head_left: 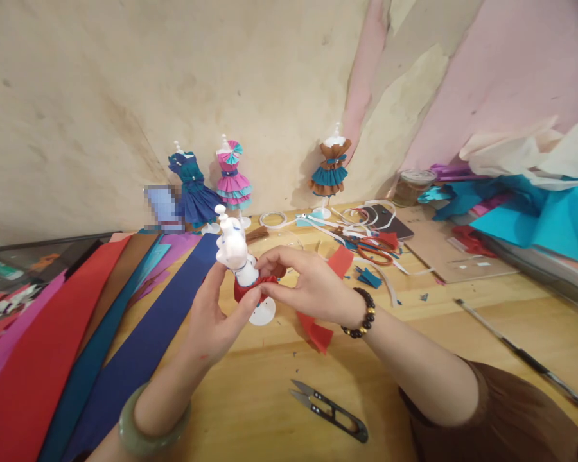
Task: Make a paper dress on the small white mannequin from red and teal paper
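Between my two hands a small white mannequin [233, 244] leans a little to the left, its round stand [262, 312] showing below. Red fabric [243, 292] is gathered round its lower part. My left hand [221, 317] grips the mannequin and the fabric from the left, thumb against the red edge. From the right, my right hand [306, 282] pinches the red fabric at the waist with thumb and fingers. Beneath that wrist lies a loose red strip [318, 330]. Thread snips [330, 410] rest on the table in front.
Dressed mannequins in blue [192, 183], pink [234, 176] and brown [330, 170] stand along the wall. Coloured fabric strips [139, 327] spread at left. Orange-handled scissors [376, 251] lie among white ribbons behind my right hand. A pen [525, 353] lies at right, below piled blue fabric [534, 218].
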### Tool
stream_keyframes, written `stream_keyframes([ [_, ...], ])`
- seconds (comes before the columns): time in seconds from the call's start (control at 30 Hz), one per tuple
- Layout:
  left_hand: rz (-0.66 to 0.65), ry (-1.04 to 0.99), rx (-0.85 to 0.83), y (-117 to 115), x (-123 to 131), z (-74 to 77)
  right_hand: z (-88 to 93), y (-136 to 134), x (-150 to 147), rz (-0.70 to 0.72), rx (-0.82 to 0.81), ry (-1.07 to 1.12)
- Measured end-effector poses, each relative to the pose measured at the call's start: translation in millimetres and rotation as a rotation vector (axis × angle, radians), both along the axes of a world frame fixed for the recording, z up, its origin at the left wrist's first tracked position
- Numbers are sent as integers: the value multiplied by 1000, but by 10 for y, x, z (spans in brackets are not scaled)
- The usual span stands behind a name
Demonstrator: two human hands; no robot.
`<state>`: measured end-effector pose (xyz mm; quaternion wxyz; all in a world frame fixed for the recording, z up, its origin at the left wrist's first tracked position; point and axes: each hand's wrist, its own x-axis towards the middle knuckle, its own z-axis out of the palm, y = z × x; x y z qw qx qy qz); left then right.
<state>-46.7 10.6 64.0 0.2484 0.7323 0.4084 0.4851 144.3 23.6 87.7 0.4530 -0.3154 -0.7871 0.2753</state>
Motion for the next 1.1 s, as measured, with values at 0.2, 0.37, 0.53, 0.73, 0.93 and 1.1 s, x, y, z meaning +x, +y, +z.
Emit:
stream_keyframes([
  [0.2,37,17,41,-19,7,26,5,-28,-21,-2,-13,-2],
  [0.37,59,72,95,-7,-29,38,8,-42,-33,7,14,-3],
  [0.53,133,124,126,33,-55,56,52,-42,4,57,-74,14],
  [0.73,117,73,76,56,-76,55,40,-1,43,101,-147,50],
  [0.93,17,60,36,49,-102,13,31,-32,1,66,-90,44],
  [1.1,-34,39,-2,48,-101,7,30,-49,-5,105,-96,75],
])
